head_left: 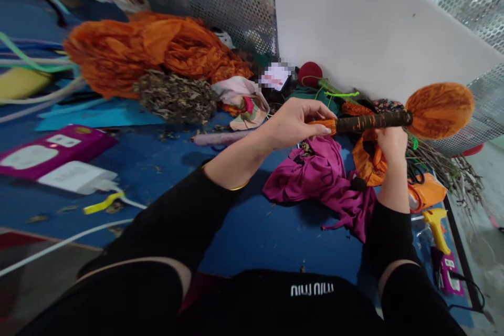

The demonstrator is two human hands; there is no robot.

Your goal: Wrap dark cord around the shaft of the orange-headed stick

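Observation:
A stick with a dark, cord-wrapped handle [374,121] and a round orange cloth head [440,110] is held up level over the table. My left hand [293,122] pinches its orange cloth end between thumb and fingers. Close under the handle's right part, my right hand [394,144] is closed, with its fingertips against the stick and partly hidden. Just left of that hand lies orange cloth [370,157] with a dark opening. A magenta cloth [321,173] is crumpled beneath the stick, with dried bits on top.
Dried herbs [175,95] and a big orange cloth bundle [153,50] lie at the back left. A purple power strip [79,142] with a white charger [79,176] is on the left. A yellow glue gun [437,228] and dry twigs [452,165] are by the right edge.

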